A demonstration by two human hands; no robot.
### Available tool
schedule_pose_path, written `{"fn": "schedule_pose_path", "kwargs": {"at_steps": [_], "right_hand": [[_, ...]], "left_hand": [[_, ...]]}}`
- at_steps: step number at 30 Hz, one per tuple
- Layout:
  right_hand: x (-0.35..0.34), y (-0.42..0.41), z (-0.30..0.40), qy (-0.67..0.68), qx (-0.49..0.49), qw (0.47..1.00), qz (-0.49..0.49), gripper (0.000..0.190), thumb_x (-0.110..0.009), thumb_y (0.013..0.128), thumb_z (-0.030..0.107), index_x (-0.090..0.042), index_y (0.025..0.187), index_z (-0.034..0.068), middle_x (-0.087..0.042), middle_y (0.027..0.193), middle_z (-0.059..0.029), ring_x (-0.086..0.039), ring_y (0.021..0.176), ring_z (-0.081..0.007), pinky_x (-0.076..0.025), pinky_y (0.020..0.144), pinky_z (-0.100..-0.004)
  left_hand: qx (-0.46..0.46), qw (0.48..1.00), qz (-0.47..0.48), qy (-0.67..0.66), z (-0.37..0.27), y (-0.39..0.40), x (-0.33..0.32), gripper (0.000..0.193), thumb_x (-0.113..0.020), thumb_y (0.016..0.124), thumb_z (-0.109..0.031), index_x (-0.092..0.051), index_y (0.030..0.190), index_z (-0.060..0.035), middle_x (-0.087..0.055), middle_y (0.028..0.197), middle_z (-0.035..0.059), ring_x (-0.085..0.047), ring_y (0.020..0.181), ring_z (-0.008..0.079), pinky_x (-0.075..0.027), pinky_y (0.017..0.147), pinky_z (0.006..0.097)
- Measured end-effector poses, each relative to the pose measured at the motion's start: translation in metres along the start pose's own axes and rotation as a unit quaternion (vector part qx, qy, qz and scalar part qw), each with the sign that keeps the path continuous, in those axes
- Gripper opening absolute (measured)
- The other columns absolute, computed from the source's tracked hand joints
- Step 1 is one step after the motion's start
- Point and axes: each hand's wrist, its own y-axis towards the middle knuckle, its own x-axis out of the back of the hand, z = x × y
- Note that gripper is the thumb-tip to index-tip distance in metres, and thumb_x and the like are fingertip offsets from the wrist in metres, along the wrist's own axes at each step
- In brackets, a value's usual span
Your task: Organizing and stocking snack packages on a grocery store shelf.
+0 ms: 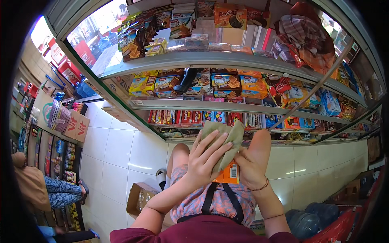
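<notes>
My left hand (203, 158) presses a folded green cloth (223, 138) with its fingers spread flat across it. Under the cloth's lower edge shows an orange snack packet (228, 174) with a printed code; most of it is covered. My right hand (250, 168) grips the packet's right side between thumb and fingers, close to the cloth. Both hands are above my lap, in front of the lower shelves of a glass display case (209, 104). Boxes of Malkist crackers (226, 83) stand on the middle shelf.
Bundled checked fabric (304, 36) sits on the top shelf. A cardboard box (136, 197) stands on the tiled floor at my left, and water jugs (313, 217) at lower right. Two people are at far left, one in patterned trousers (62, 191), beside stocked shelves.
</notes>
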Motion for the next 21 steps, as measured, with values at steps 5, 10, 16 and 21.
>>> {"fn": "schedule_pose_path", "kwargs": {"at_steps": [5,10,16,21], "right_hand": [[0.002,0.005,0.004,0.052,-0.043,0.994,-0.081,0.03,-0.036,0.094,0.014,-0.044,0.119,0.0,-0.054,0.112,-0.0083,-0.055,0.099,-0.014,-0.048,0.083,-0.0296],[0.0,0.01,0.017,0.076,-0.045,0.993,-0.08,0.035,-0.034,0.095,0.024,-0.044,0.12,0.002,-0.054,0.113,-0.0099,-0.056,0.1,-0.0184,-0.047,0.084,-0.0324],[0.017,0.017,0.014,0.192,0.009,0.973,-0.131,0.042,-0.035,0.094,0.034,-0.04,0.124,0.005,-0.049,0.121,-0.0112,-0.049,0.11,-0.0239,-0.039,0.095,-0.04],[0.033,0.01,0.031,0.234,0.139,0.949,-0.158,0.038,-0.038,0.094,0.027,-0.039,0.123,0.003,-0.049,0.119,-0.0115,-0.05,0.109,-0.0266,-0.041,0.094,-0.0447]], "left_hand": [[-0.054,0.997,0.035,0.038,-0.003,0.001,0.0,0.037,-0.058,0.071,-0.015,-0.059,0.107,-0.0071,-0.055,0.118,0.009,-0.047,0.116,0.0265,-0.028,0.101,0.0493],[-0.102,0.992,0.063,0.047,-0.003,-0.008,0.001,0.031,-0.057,0.072,-0.015,-0.061,0.102,-0.0075,-0.057,0.115,0.0067,-0.048,0.114,0.0224,-0.033,0.099,0.0472],[-0.237,0.97,0.042,-0.036,0.018,-0.034,0.007,0.022,-0.057,0.072,-0.015,-0.061,0.09,-0.0045,-0.063,0.1,0.0098,-0.059,0.098,0.0229,-0.04,0.093,0.0437],[-0.11,0.992,0.021,-0.052,0.093,-0.026,0.005,0.027,-0.061,0.064,-0.011,-0.058,0.088,-0.0013,-0.06,0.081,0.0124,-0.058,0.079,0.0295,-0.044,0.076,0.0451]]}}
